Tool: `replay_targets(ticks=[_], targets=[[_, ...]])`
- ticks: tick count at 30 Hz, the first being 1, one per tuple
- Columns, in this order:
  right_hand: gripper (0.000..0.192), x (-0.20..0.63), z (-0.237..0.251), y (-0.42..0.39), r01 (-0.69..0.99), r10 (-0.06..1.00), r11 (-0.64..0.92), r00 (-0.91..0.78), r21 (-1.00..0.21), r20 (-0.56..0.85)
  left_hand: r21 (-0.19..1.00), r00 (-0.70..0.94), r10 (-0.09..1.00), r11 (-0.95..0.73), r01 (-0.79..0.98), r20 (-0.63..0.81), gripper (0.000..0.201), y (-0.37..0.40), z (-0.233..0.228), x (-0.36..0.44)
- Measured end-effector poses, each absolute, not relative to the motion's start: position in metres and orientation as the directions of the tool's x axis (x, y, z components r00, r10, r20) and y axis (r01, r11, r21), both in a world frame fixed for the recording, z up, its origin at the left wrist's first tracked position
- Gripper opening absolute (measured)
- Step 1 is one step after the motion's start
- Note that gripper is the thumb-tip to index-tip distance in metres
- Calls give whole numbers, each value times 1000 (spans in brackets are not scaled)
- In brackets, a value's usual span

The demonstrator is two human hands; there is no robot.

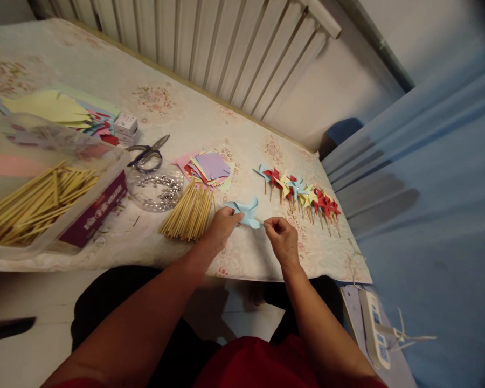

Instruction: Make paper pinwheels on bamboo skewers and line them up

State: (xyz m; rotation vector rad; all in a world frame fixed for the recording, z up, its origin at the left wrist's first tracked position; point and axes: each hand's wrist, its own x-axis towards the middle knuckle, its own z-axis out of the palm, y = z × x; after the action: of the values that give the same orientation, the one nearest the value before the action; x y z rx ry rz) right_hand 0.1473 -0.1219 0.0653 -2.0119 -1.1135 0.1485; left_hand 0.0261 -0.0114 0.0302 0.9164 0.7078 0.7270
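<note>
A light-blue paper pinwheel [248, 211] is pinched at its left side by my left hand [222, 225], just above the table's front part. My right hand [282, 237] is closed, thumb and forefinger together at the pinwheel's lower right tip; whatever sits between those fingertips is too small to make out. Left of my left hand lies a bundle of thin wooden sticks [189, 214]. Behind the sticks is a stack of cut paper squares [210, 167], lilac on top. A row of finished-looking pinwheels on sticks [299, 189], red, yellow and blue, lies to the right.
A clear round dish [156, 189] holds small shiny metal pieces. Scissors [149, 153] lie behind it, near small white boxes [125, 125]. A plastic bin [101, 186] with more sticks stands at left. A power strip [375, 328] and blue curtain [428, 215] are at right.
</note>
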Motion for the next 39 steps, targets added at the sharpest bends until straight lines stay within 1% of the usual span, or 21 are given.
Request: replay_targets(ticks=[3,7,15,24,32,35,39], targets=[[10,129,73,-107,718,762,-142,518,-681,388,887,567,797,397,-236,-206,20,-12,29,27],[9,119,65,-96,756,772,-75,457,-650,442,885,590,786,394,-247,-185,23,-11,23,29],[9,121,52,-92,772,786,-87,442,-630,433,887,623,768,381,-262,-146,25,-10,20,28],[10,120,53,-92,773,781,-70,436,-631,448,903,614,772,368,-221,-165,25,-10,21,27],[9,122,51,-91,765,791,-66,432,-641,434,912,590,787,357,-203,-177,23,-11,19,28],[9,123,50,-91,773,796,-66,422,-631,433,930,580,800,315,-191,-152,22,-10,16,30],[10,125,50,-90,778,802,-74,418,-624,426,979,548,831,177,-103,-93,20,-9,15,29]])
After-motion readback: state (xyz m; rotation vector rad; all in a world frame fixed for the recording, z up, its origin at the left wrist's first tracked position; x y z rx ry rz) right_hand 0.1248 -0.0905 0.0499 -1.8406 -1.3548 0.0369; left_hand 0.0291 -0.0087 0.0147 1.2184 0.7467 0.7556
